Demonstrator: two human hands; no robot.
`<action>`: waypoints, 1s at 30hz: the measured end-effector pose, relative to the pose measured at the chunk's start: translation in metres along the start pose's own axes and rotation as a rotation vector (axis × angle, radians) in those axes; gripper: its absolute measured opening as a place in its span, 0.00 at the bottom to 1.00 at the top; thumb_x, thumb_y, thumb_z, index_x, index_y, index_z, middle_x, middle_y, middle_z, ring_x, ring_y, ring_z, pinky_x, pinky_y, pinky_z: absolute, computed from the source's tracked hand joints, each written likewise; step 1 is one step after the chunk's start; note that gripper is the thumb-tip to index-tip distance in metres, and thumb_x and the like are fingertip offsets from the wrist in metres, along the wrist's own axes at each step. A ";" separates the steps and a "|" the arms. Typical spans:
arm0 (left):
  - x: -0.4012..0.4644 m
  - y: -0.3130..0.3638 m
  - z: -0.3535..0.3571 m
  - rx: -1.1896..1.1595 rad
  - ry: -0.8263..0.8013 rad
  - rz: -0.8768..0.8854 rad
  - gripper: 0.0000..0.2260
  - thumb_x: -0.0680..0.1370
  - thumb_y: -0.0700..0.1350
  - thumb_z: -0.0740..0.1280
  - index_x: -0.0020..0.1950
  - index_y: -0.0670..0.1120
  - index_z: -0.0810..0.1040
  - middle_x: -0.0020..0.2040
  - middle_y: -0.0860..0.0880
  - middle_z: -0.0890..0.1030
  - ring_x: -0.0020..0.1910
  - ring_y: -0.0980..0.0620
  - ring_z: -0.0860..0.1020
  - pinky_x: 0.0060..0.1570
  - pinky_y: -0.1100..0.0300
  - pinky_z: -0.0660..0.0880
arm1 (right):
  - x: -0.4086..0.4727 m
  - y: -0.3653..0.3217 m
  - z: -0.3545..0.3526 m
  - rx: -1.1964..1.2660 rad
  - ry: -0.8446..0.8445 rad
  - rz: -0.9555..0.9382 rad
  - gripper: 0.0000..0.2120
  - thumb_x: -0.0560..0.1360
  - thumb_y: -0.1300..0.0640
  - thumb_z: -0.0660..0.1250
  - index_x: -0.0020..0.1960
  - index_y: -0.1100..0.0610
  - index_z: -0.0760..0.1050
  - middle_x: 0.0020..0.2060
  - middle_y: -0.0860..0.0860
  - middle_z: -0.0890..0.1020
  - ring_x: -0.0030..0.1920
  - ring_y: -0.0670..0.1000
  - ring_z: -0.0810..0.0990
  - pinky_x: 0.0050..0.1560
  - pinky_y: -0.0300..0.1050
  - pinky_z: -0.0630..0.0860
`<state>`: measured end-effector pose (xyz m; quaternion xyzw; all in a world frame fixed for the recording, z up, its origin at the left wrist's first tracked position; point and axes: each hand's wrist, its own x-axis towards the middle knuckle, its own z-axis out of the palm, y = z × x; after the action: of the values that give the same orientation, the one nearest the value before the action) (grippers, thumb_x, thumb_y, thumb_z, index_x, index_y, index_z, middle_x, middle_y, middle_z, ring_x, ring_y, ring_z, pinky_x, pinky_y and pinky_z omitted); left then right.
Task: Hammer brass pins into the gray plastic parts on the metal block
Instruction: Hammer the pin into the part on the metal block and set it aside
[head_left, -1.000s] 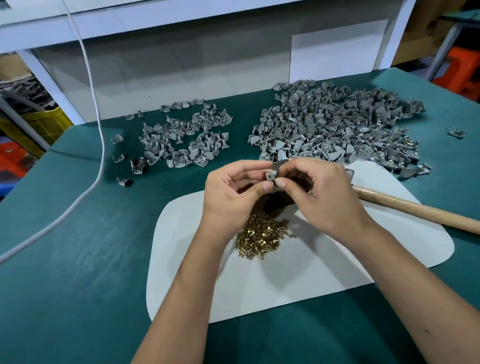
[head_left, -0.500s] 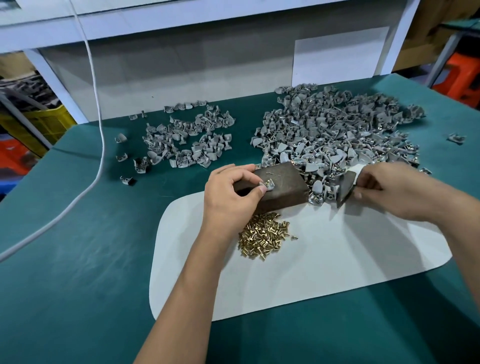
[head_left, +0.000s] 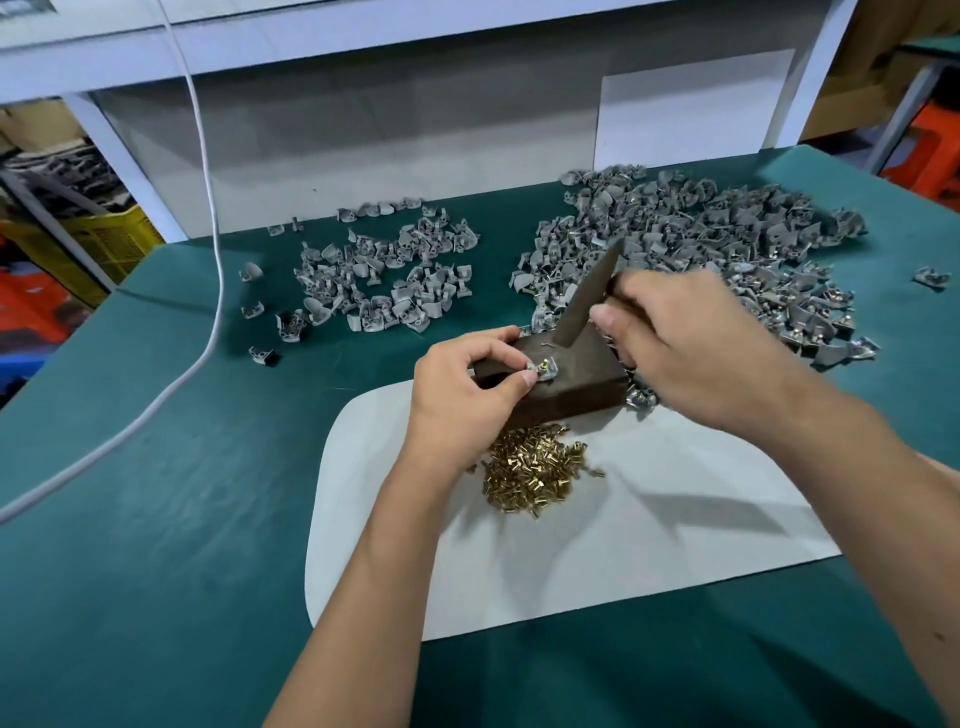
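— Why's the left hand (head_left: 462, 395) so close in?
— Its fingers (head_left: 524, 378) pinch the gray part (head_left: 543, 370) on the block (head_left: 566, 376) so the pin (head_left: 544, 367) stands upright under the hammer (head_left: 584, 301), which the right hand (head_left: 685, 348) grips, raised.
— Any bins?
— None; spare pins (head_left: 535, 470) are heaped on the white mat (head_left: 675, 561), parts (head_left: 675, 239) piled loose on the counter (head_left: 156, 519).

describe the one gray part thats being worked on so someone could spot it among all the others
Find the white mat on the green table, then the dark metal block at its far edge. The gray plastic part sits alone on top of that block, pinched by the left hand. Unlike the heaped parts behind, it has a brass pin standing in it.
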<state>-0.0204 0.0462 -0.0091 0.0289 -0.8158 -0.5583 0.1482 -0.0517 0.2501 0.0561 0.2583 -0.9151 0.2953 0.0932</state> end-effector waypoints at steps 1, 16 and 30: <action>0.000 0.000 0.000 0.002 0.001 0.001 0.07 0.72 0.36 0.77 0.41 0.48 0.87 0.59 0.51 0.85 0.58 0.61 0.82 0.62 0.65 0.76 | 0.001 -0.001 0.000 0.014 0.072 -0.021 0.11 0.84 0.50 0.61 0.44 0.51 0.73 0.32 0.47 0.77 0.30 0.48 0.75 0.29 0.45 0.67; 0.001 -0.001 0.001 0.023 0.006 0.021 0.06 0.72 0.34 0.77 0.41 0.45 0.87 0.59 0.49 0.85 0.57 0.57 0.83 0.63 0.58 0.78 | 0.004 -0.028 0.015 -0.362 -0.167 0.021 0.11 0.85 0.46 0.56 0.54 0.52 0.72 0.38 0.53 0.77 0.41 0.61 0.77 0.43 0.54 0.77; 0.001 0.000 0.004 0.099 0.032 0.029 0.05 0.73 0.38 0.77 0.40 0.48 0.87 0.60 0.51 0.84 0.59 0.60 0.81 0.61 0.65 0.75 | 0.001 -0.013 0.009 -0.186 0.054 0.024 0.08 0.83 0.47 0.62 0.52 0.50 0.77 0.39 0.51 0.83 0.39 0.57 0.80 0.41 0.51 0.79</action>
<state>-0.0219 0.0491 -0.0105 0.0335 -0.8401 -0.5147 0.1678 -0.0459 0.2351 0.0561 0.2296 -0.9388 0.2168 0.1377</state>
